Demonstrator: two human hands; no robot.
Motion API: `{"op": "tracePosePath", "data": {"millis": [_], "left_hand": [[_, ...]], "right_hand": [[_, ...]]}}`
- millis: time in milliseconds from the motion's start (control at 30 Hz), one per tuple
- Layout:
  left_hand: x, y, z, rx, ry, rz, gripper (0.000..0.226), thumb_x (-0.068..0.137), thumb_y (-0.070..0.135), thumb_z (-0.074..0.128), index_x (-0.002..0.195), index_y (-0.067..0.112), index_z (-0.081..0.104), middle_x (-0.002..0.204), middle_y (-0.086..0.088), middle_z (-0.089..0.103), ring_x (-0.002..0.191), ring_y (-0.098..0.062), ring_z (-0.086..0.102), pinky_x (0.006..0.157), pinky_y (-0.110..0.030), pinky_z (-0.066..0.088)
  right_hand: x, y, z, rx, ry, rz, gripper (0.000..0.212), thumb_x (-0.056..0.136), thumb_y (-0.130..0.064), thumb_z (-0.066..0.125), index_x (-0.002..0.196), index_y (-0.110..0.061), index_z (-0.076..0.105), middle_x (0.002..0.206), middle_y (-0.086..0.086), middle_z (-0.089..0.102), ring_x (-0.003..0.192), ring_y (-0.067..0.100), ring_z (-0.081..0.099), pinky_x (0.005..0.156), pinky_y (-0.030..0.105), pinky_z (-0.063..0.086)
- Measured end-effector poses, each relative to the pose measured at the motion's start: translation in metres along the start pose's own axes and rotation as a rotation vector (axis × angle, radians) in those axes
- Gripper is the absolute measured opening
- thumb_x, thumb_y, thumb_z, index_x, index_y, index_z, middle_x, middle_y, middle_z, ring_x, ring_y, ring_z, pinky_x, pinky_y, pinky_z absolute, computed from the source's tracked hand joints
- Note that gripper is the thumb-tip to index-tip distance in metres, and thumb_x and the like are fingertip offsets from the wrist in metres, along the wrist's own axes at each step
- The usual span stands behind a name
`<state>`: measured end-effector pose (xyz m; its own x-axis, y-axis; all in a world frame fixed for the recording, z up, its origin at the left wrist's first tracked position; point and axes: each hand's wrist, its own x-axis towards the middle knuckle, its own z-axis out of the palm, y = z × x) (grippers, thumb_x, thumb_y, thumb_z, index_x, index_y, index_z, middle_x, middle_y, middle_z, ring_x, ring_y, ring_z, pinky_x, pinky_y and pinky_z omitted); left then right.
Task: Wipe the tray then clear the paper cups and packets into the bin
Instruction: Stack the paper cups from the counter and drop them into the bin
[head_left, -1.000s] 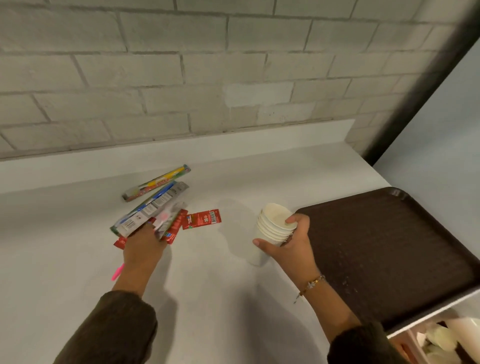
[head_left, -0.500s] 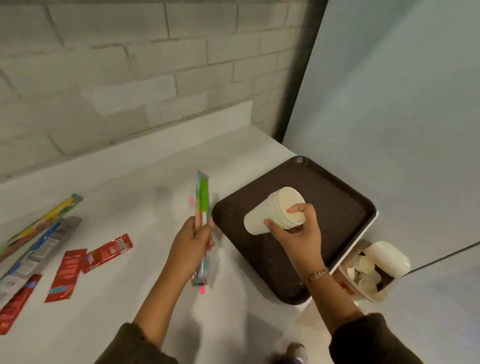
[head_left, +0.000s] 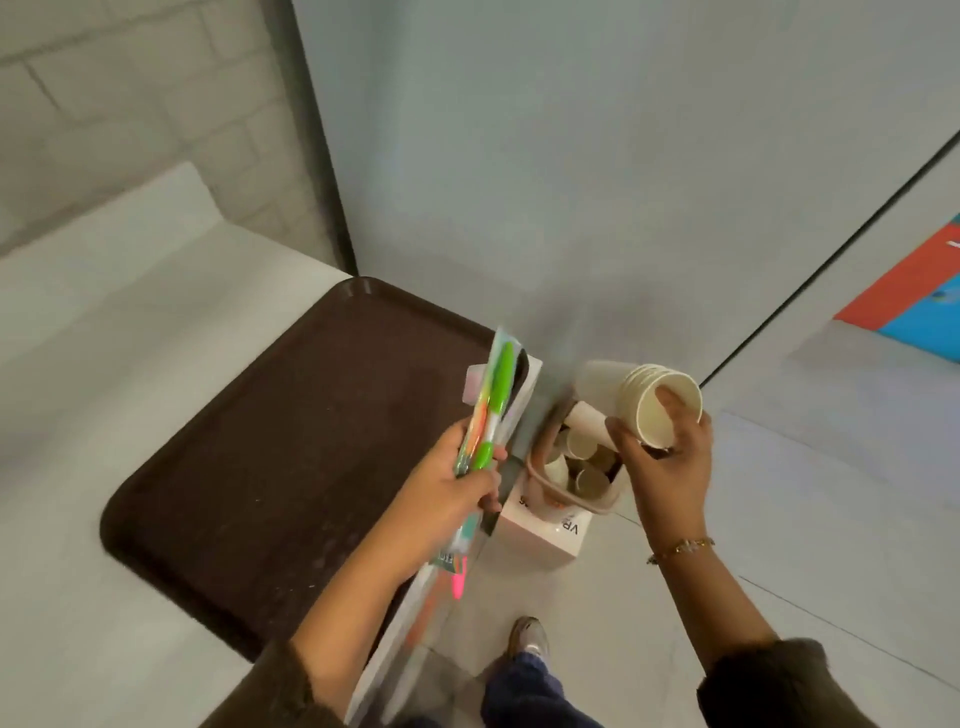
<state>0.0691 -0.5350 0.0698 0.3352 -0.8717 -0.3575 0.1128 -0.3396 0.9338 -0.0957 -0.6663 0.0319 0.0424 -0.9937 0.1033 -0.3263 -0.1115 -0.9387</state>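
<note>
The right hand (head_left: 662, 462) is holding a stack of paper cups (head_left: 644, 402) tilted over the bin (head_left: 563, 467) on the floor, fingers curled round its rim. The left hand (head_left: 447, 483) is gripping a toothbrush packet (head_left: 491, 410) at the edge of the worktop (head_left: 93, 332), fingers pressed round it, beside the brown tray (head_left: 291, 457).

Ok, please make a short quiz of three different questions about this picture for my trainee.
1. True or false: the brown tray has cups on it.
2. What does the right hand hold? A) a cloth B) a stack of paper cups C) a bottle
3. Fill in: the left hand holds a toothbrush ____.

Key: 1 false, it is bare. 2 B, held over the bin, which already contains cups. 3 packet.
</note>
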Motion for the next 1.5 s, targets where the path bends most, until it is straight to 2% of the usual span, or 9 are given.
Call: {"op": "tracePosePath", "data": {"millis": [100,300,567,733,867,1033,1167,1367,1500], "left_hand": [[0.039,-0.009,0.045,0.005,-0.118,-0.071,0.036,0.088,-0.009,0.046,0.117,0.011,0.053,0.083,0.003,0.062,0.052,-0.006,0.057,0.057,-0.021,0.053],[0.093,-0.056,0.081,0.187,-0.131,-0.220,0.050,0.090,0.003,0.049,0.129,0.034,0.045,0.098,0.005,0.060,0.066,-0.012,0.062,0.072,-0.040,0.055],[0.164,-0.113,0.104,0.411,-0.115,-0.470,0.048,0.093,0.016,0.050,0.137,0.025,0.034,0.103,0.003,0.057,0.071,-0.012,0.065,0.077,-0.039,0.058],[0.177,-0.143,0.111,0.417,-0.020,-0.522,0.043,0.091,0.017,0.054,0.132,0.014,0.040,0.097,-0.009,0.062,0.066,-0.014,0.062,0.065,-0.031,0.055],[0.180,-0.162,0.108,0.383,-0.017,-0.556,0.047,0.090,0.015,0.056,0.134,0.015,0.040,0.080,0.001,0.057,0.060,-0.010,0.059,0.065,-0.030,0.055],[0.194,-0.176,0.106,0.336,0.028,-0.640,0.051,0.088,0.011,0.056,0.136,0.014,0.039,0.086,-0.006,0.059,0.064,-0.016,0.062,0.068,-0.038,0.058],[0.213,-0.184,0.117,0.445,-0.085,-0.638,0.049,0.089,0.011,0.050,0.137,0.018,0.039,0.094,-0.006,0.056,0.061,-0.011,0.056,0.054,-0.023,0.049],[0.256,-0.200,0.144,0.629,-0.177,-0.626,0.038,0.090,0.015,0.045,0.128,0.019,0.042,0.097,-0.015,0.062,0.080,-0.032,0.064,0.063,-0.033,0.048],[0.280,-0.210,0.159,0.767,-0.213,-0.619,0.021,0.093,0.020,0.045,0.114,0.020,0.047,0.089,-0.012,0.057,0.071,-0.024,0.056,0.057,-0.027,0.042]], "right_hand": [[0.038,0.055,-0.021,-0.103,-0.034,0.101,0.062,0.072,-0.017,0.078,0.127,-0.011,0.050,0.131,0.009,0.042,0.112,0.018,0.047,0.085,0.021,0.045],[0.064,0.149,-0.017,-0.340,-0.335,0.259,0.069,0.073,-0.026,0.078,0.130,-0.009,0.044,0.138,0.008,0.037,0.116,0.021,0.045,0.094,0.025,0.038],[0.092,0.243,0.037,-0.564,-0.676,0.320,0.063,0.079,-0.024,0.070,0.133,-0.013,0.041,0.144,0.005,0.031,0.118,0.030,0.049,0.098,0.037,0.043],[0.104,0.284,0.066,-0.643,-0.659,0.389,0.063,0.082,-0.023,0.065,0.137,-0.011,0.036,0.144,0.006,0.031,0.118,0.032,0.050,0.097,0.041,0.045],[0.120,0.305,0.072,-0.656,-0.696,0.496,0.063,0.083,-0.024,0.066,0.137,-0.008,0.037,0.146,0.012,0.029,0.122,0.031,0.046,0.102,0.037,0.040],[0.127,0.311,0.071,-0.708,-0.717,0.447,0.058,0.087,-0.018,0.058,0.138,-0.009,0.033,0.151,0.007,0.020,0.115,0.032,0.052,0.097,0.038,0.046],[0.117,0.302,0.060,-0.593,-0.655,0.378,0.040,0.092,-0.012,0.048,0.131,-0.011,0.044,0.150,0.004,0.022,0.114,0.032,0.052,0.096,0.034,0.045],[0.096,0.293,0.033,-0.510,-0.538,0.433,0.029,0.094,-0.013,0.047,0.122,-0.012,0.053,0.145,0.005,0.033,0.124,0.026,0.046,0.094,0.018,0.033],[0.087,0.297,0.018,-0.447,-0.525,0.474,0.028,0.089,-0.012,0.056,0.117,-0.017,0.058,0.142,0.003,0.035,0.113,0.025,0.056,0.097,0.022,0.041]]}}
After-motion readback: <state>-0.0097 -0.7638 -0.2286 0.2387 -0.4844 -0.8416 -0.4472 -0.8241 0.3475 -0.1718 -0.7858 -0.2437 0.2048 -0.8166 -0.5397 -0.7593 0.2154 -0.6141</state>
